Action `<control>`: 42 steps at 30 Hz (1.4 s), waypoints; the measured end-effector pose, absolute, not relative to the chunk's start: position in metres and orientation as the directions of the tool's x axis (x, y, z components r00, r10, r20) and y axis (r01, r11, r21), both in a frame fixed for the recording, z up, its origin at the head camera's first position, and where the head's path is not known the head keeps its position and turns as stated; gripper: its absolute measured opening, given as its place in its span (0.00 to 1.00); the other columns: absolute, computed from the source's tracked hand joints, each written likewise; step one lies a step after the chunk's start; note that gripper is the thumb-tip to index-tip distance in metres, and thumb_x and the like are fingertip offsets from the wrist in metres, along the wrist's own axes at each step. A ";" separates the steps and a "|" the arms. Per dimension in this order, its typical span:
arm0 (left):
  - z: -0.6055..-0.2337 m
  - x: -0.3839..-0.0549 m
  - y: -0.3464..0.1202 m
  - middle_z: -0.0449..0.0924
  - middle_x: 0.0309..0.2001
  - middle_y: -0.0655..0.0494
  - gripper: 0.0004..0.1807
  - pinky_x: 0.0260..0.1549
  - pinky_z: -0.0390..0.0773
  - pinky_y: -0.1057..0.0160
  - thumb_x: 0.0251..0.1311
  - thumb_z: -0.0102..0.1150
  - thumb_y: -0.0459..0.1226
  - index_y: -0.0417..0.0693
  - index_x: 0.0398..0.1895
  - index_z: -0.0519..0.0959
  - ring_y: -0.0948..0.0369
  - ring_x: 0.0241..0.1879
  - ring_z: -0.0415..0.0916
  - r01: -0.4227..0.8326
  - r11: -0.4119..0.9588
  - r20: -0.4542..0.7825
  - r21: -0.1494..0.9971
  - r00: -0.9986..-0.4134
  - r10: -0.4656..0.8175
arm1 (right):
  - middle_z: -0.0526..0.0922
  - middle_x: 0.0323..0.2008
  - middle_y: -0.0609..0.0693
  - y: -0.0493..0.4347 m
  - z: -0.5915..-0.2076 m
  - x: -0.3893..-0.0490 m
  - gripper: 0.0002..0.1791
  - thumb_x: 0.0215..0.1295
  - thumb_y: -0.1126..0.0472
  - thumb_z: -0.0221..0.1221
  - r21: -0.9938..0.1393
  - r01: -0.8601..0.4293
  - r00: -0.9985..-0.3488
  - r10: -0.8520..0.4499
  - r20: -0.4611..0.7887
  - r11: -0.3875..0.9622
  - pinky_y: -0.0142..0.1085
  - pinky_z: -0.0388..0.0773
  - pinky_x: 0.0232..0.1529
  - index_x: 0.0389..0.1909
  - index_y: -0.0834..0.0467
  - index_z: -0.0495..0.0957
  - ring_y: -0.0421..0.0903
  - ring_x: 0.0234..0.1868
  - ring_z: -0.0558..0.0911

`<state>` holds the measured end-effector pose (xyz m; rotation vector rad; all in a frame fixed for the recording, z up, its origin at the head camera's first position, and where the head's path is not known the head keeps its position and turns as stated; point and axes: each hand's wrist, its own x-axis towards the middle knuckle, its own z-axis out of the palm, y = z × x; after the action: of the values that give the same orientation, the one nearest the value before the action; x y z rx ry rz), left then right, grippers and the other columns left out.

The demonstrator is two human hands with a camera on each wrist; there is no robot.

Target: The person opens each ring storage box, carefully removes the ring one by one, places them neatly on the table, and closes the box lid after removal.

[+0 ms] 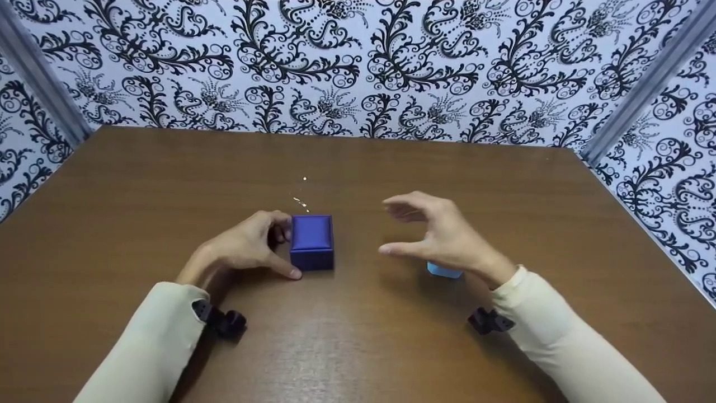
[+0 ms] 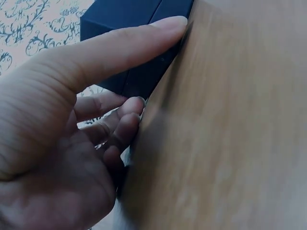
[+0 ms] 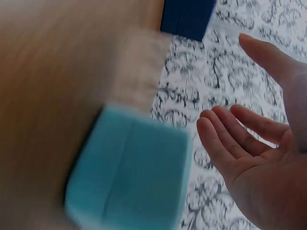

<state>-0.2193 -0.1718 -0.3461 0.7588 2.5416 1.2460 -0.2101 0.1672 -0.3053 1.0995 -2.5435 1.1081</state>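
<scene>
A dark blue square box (image 1: 311, 242) with a lid seam stands on the brown table. My left hand (image 1: 251, 243) holds it by its left end, thumb along the front corner and fingers curled at the left side; the far fingertips are partly hidden. In the left wrist view the thumb (image 2: 129, 50) crosses the box. To the right, my right hand (image 1: 442, 232) is in the air, thumb and fingers apart, holding nothing. Below that hand a light blue box (image 1: 445, 270) is mostly covered; the right wrist view shows more of this turquoise box (image 3: 129, 167), blurred, with a seam.
Small bright specks (image 1: 302, 202) show on the table (image 1: 358, 330) just behind the dark blue box. Patterned black-and-white walls (image 1: 358, 67) close off the back and sides, with grey corner posts (image 1: 643, 84). A black wrist camera (image 1: 224, 322) sits at each sleeve.
</scene>
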 end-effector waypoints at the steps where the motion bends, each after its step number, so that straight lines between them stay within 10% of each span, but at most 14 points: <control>1: -0.346 -0.219 -0.170 0.73 0.33 0.50 0.28 0.38 0.68 0.60 0.36 0.87 0.41 0.44 0.34 0.75 0.55 0.36 0.69 0.358 0.508 0.040 0.784 -0.845 0.534 | 0.84 0.50 0.54 0.162 -0.306 -0.210 0.38 0.48 0.53 0.80 -0.572 -0.682 -0.717 -0.571 0.400 0.456 0.41 0.78 0.56 0.59 0.64 0.78 0.52 0.51 0.84; 17: -0.352 -0.218 -0.158 0.74 0.35 0.50 0.28 0.40 0.68 0.59 0.34 0.87 0.38 0.43 0.34 0.75 0.55 0.37 0.69 0.310 0.468 0.037 0.828 -0.862 0.506 | 0.81 0.59 0.57 0.112 -0.313 -0.216 0.49 0.43 0.49 0.82 -0.639 -0.523 -0.807 -0.569 0.159 0.564 0.43 0.74 0.61 0.66 0.65 0.73 0.51 0.59 0.81; 42: -0.351 -0.217 -0.158 0.77 0.31 0.52 0.27 0.37 0.69 0.60 0.35 0.87 0.41 0.44 0.34 0.76 0.56 0.34 0.70 0.394 0.450 0.090 0.801 -0.823 0.560 | 0.80 0.61 0.58 0.099 -0.319 -0.213 0.45 0.47 0.59 0.80 -0.642 -0.567 -0.752 -0.642 0.148 0.516 0.43 0.74 0.62 0.66 0.66 0.72 0.55 0.60 0.80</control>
<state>-0.2170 -0.1582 -0.3511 0.8362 2.5106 1.3117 -0.2127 0.0987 -0.3193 1.1318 -2.8279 1.1323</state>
